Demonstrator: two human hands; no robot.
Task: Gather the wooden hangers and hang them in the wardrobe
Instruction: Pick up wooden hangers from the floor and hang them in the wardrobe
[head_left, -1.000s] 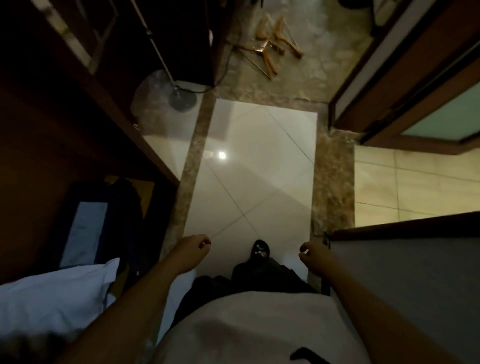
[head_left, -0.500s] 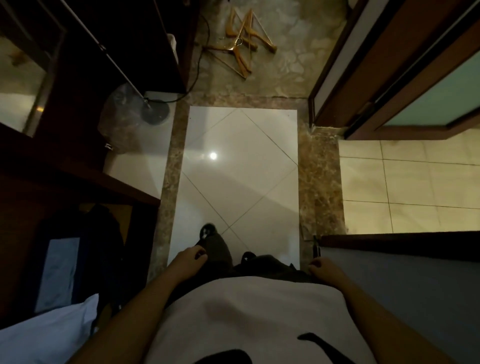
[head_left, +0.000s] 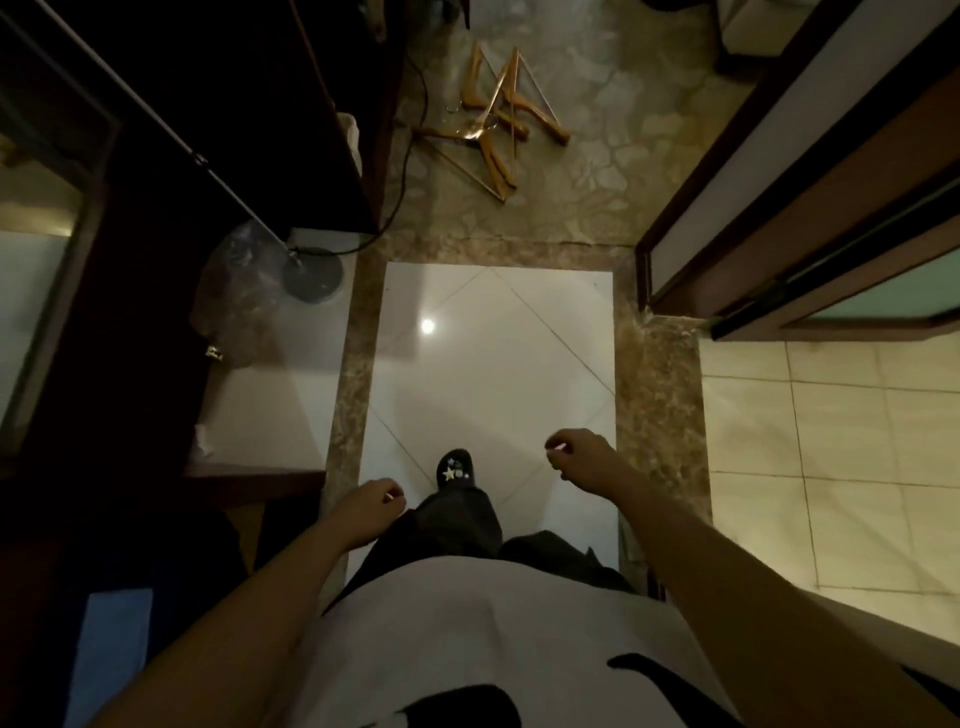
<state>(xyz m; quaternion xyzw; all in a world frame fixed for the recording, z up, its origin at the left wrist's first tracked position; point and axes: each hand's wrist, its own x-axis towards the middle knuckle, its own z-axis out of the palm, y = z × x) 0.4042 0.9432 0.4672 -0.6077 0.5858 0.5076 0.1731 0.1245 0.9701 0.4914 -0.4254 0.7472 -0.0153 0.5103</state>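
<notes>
Head view: wooden hangers (head_left: 492, 155) are lying tangled on the floor (head_left: 597, 171) straight ahead, well apart from both hands; right hand (head_left: 584, 457) is hanging slightly nearer than left hand (head_left: 371, 506), both loosely curled, empty.

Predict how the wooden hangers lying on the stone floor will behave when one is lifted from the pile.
The wooden hangers would probably stay stiff: their arms and thin bars look rigid. They lie crossed over one another, so lifting one may snag or drag its neighbours. Pushed, they would likely slide, not roll, on the smooth floor.
</notes>
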